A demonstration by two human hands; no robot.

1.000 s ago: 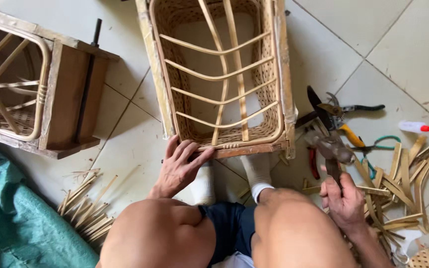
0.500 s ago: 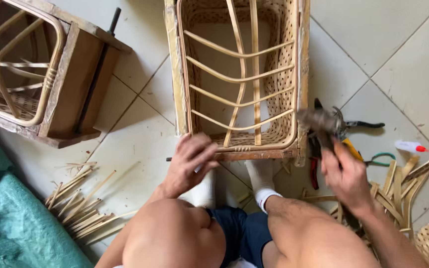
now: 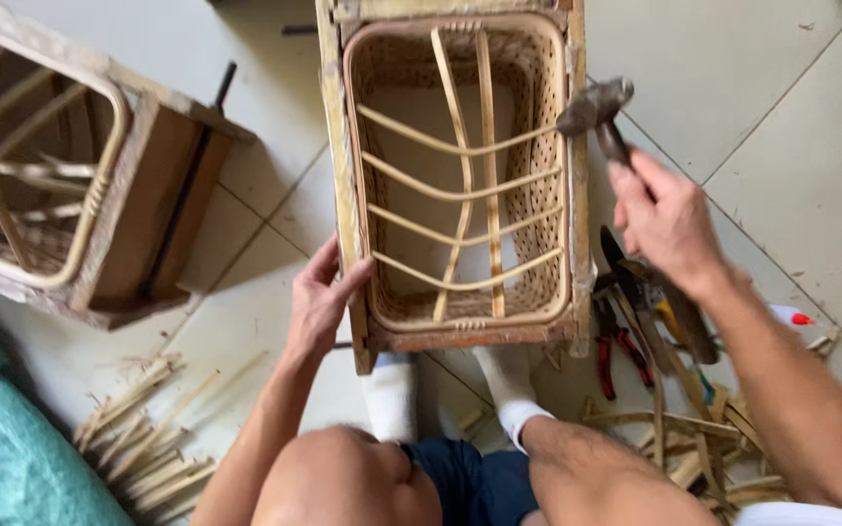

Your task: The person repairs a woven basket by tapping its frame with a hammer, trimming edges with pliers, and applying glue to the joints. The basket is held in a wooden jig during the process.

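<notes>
Hammer [image 3: 596, 112] is now standing raised above the right rail of the rattan frame [image 3: 460, 175], where half a second ago it was hanging lower, beside the frame's near right corner and close to the pliers. The right hand [image 3: 665, 219] is clenching the hammer's handle, with the blurred metal head hovering just over the woven side panel. The left hand [image 3: 322, 297] is pressing against the frame's near left corner, fingers wrapping the wooden post and thumb lying along its inner edge; earlier it was resting on the near front rail, closer to the middle. The frame itself is lying on the tiled floor [image 3: 752, 117] between the person's feet in white socks [image 3: 392, 399], its curved cane ribs facing up, and it is filling more of the view than before.

To the right of the frame, red-handled pliers [image 3: 616, 351] and dark shears [image 3: 655, 302] are lying on the floor among scattered cane offcuts [image 3: 684, 438]. A small white tube with a red cap [image 3: 793, 317] is lying just past the right forearm. On the left, a second wooden frame with cane ribs [image 3: 60, 185] is sitting well apart, with a bundle of split cane strips [image 3: 138, 438] near it and a green cloth [image 3: 12, 458] covering the lower left corner.
</notes>
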